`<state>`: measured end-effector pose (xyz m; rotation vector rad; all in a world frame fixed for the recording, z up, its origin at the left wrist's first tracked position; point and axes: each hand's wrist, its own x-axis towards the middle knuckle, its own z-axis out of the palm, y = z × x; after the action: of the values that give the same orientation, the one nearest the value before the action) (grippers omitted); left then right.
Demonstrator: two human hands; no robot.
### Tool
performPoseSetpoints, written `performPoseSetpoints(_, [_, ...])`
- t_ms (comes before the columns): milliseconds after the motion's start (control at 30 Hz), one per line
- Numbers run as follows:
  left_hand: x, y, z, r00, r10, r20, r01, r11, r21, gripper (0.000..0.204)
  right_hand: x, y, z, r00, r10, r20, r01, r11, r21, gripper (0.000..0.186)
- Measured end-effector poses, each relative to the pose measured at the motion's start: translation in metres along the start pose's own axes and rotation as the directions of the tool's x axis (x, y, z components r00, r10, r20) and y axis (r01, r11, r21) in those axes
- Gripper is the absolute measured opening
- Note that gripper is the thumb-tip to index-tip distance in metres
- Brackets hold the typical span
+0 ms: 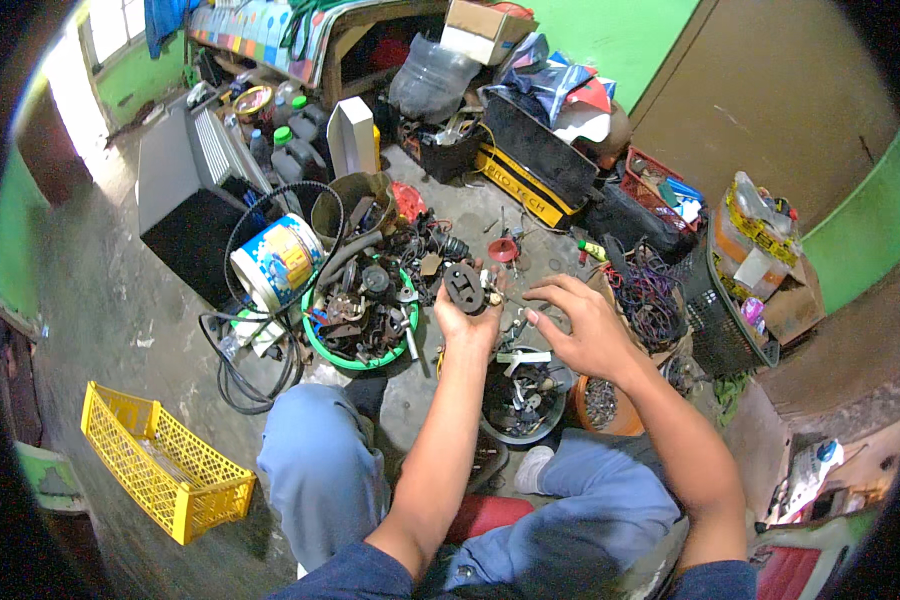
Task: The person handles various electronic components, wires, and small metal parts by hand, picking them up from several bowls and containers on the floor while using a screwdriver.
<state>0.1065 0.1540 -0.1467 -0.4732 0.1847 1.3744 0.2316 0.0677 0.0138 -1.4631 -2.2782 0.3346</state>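
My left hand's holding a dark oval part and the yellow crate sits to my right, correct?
Wrong side: the head view shows the yellow crate sitting to your left. Your left hand is indeed holding a dark oval part.

Your head-mounted fisheye looks down and forward over the floor (170, 345). Your left hand (464, 318) and right hand (582, 328) appear close.

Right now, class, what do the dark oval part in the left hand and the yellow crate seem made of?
The dark oval part in the left hand: probably matte rubber, given its dull dark surface, though plastic is possible.
The yellow crate: almost certainly smooth moulded plastic, evenly coloured across its lattice walls.
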Motion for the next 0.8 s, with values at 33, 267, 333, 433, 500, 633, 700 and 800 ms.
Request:
performPoseSetpoints(33, [-0.007,-0.001,0.004,1.000,-0.013,0.014,0.012,1.000,0.015,0.039,-0.006,-0.002,-0.006,1.000,0.004,-0.014,-0.004,1.000,-0.005,0.025])
performPoseSetpoints(267, [-0.057,-0.003,0.026,0.990,-0.144,-0.003,0.139,0.949,0.282,0.036,-0.024,0.007,-0.015,0.997,0.012,-0.079,-0.005,0.996,0.089,0.025])
performPoseSetpoints(333, [-0.069,-0.006,0.033,0.987,-0.153,-0.040,0.157,0.915,0.371,0.039,-0.023,0.019,-0.004,0.996,-0.016,-0.088,0.025,0.995,0.099,0.027])
performPoseSetpoints(433, [-0.076,-0.008,0.031,0.980,-0.198,0.009,0.174,0.881,0.440,0.036,-0.021,0.030,0.010,0.997,-0.025,-0.072,0.029,0.998,0.053,0.033])
performPoseSetpoints(500, [-0.078,-0.006,0.026,0.967,-0.247,0.057,0.185,0.842,0.507,0.037,-0.021,0.030,0.012,0.999,-0.008,-0.042,0.008,1.000,0.012,0.034])
performPoseSetpoints(633, [-0.084,-0.016,0.029,0.978,-0.209,0.021,0.177,0.873,0.455,0.035,-0.021,0.045,0.015,0.997,-0.078,-0.030,0.079,0.996,0.031,0.033])
performPoseSetpoints(700, [-0.091,-0.017,0.029,0.976,-0.218,-0.003,0.195,0.866,0.460,0.035,-0.024,0.045,0.015,0.993,-0.104,-0.054,0.107,0.993,0.057,0.033])
performPoseSetpoints(800, [-0.098,-0.024,0.028,0.978,-0.206,-0.041,0.203,0.875,0.439,0.035,-0.030,0.046,0.014,0.993,-0.100,-0.065,0.104,0.992,0.069,0.033])
